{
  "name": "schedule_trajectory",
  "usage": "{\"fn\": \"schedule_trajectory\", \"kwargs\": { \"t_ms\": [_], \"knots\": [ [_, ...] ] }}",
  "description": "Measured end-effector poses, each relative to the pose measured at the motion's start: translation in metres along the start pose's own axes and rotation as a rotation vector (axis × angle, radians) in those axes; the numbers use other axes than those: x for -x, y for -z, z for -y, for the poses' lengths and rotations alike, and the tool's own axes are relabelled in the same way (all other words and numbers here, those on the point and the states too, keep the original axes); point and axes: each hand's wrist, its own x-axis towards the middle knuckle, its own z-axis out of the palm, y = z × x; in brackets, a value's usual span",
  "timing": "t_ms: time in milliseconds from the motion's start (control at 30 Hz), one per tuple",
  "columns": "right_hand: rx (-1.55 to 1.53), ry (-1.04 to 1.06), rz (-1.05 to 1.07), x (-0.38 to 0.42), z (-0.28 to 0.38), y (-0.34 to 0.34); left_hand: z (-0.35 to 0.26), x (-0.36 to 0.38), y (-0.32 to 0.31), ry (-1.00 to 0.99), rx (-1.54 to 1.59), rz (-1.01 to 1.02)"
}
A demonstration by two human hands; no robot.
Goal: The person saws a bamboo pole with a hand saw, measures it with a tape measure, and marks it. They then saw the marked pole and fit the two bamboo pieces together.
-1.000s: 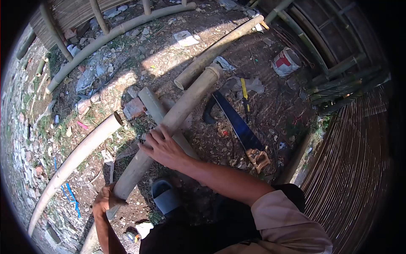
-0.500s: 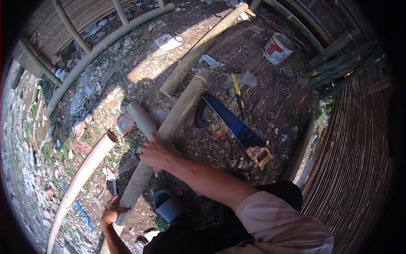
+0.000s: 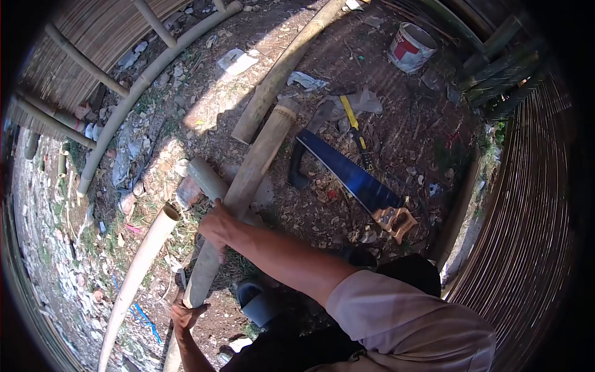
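A thick bamboo pole (image 3: 254, 167) slants across the ground in front of me, crossing a shorter piece of bamboo (image 3: 207, 178) near its middle. My right hand (image 3: 217, 229) is wrapped around the pole just below that crossing. Further down, my left hand (image 3: 186, 315) grips the pole's near part, fingers curled around its edge. A thin grey strip shows just above the left hand; I cannot make out what it is. To the right lie a handsaw (image 3: 350, 177) with a wooden handle and a yellow-and-black tool (image 3: 352, 124).
A pale bamboo pole (image 3: 139, 266) lies to the left, another pole (image 3: 279, 77) further ahead. A white-and-red bucket (image 3: 412, 48) stands at upper right. A curved bamboo rail (image 3: 133, 93) and a slatted wall (image 3: 514, 204) border the littered ground. A grey sandal (image 3: 257, 305) is by my foot.
The view has turned slightly, shifting the ground items. The pole's far end has swung a little left, away from the saw. Both hands keep their hold.
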Motion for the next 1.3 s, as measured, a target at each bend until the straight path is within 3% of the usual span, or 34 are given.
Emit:
{"fn": "schedule_trajectory", "kwargs": {
  "t_ms": [67, 133, 233, 300, 333, 400, 433, 500, 533, 600, 633, 700, 733, 833, 900, 967, 1033, 1100, 1167, 1300],
  "knots": [
    [-0.224, 0.047, -0.197, 0.121, -0.019, 0.041, -0.002, 0.000, -0.002, -0.006, 0.001, -0.005],
    [-0.699, 0.139, -0.429, 0.205, -0.043, 0.081, -0.002, 0.003, -0.004, -0.079, -0.076, -0.053],
    [-1.620, 0.239, -0.571, 0.225, -0.076, 0.099, 0.003, 0.006, -0.006, 0.005, -0.048, -0.089],
    [-1.349, 0.331, -0.576, 0.220, -0.084, 0.087, 0.005, 0.009, -0.010, -0.008, -0.005, -0.106],
    [-1.153, 0.357, -0.616, 0.233, -0.071, 0.086, -0.013, 0.014, -0.013, 0.068, -0.153, -0.157],
    [-0.814, 0.458, -0.687, 0.262, -0.046, 0.086, -0.001, 0.014, -0.018, 0.004, -0.179, -0.214],
    [-0.810, 0.464, -0.677, 0.276, -0.031, 0.085, -0.014, 0.012, -0.023, -0.005, -0.247, -0.228],
    [-0.132, 0.527, -0.613, 0.296, -0.007, 0.075, -0.058, 0.012, -0.029, 0.095, -0.273, -0.147],
    [-0.131, 0.547, -0.582, 0.293, -0.005, 0.062, -0.074, 0.010, -0.037, 0.030, -0.280, -0.190],
    [0.163, 0.407, -0.620, 0.286, -0.009, 0.037, -0.100, 0.002, -0.053, -0.121, -0.289, -0.234],
    [0.167, 0.335, -0.621, 0.287, -0.027, 0.044, -0.111, -0.005, -0.058, -0.224, -0.291, -0.232],
    [0.171, 0.203, -0.591, 0.296, -0.070, 0.064, -0.137, -0.003, -0.052, -0.355, 0.055, -0.141],
    [0.172, 0.147, -0.563, 0.306, -0.088, 0.073, -0.150, 0.004, -0.034, -0.268, -0.010, -0.041],
    [0.305, 0.008, -0.726, 0.325, -0.138, 0.091, -0.086, 0.023, -0.009, -0.286, -0.283, -0.253],
    [0.351, -0.046, -0.778, 0.321, -0.172, 0.087, -0.035, 0.036, -0.004, -0.192, -0.429, -0.241],
    [0.354, -0.234, -0.798, 0.316, -0.196, 0.078, -0.004, 0.053, -0.011, -0.133, -0.513, -0.227],
    [0.253, -0.298, -0.691, 0.324, -0.181, 0.081, 0.026, 0.057, -0.027, -0.055, -0.541, -0.246],
    [0.155, -0.343, -0.585, 0.323, -0.164, 0.086, 0.031, 0.058, -0.043, -0.107, -0.484, -0.386],
    [0.216, -0.364, -0.433, 0.321, -0.157, 0.087, 0.048, 0.055, -0.056, -0.155, -0.442, -0.347],
    [0.184, -0.366, -0.409, 0.323, -0.140, 0.077, 0.050, 0.063, -0.072, -0.164, -0.555, -0.523]
  ]
}}
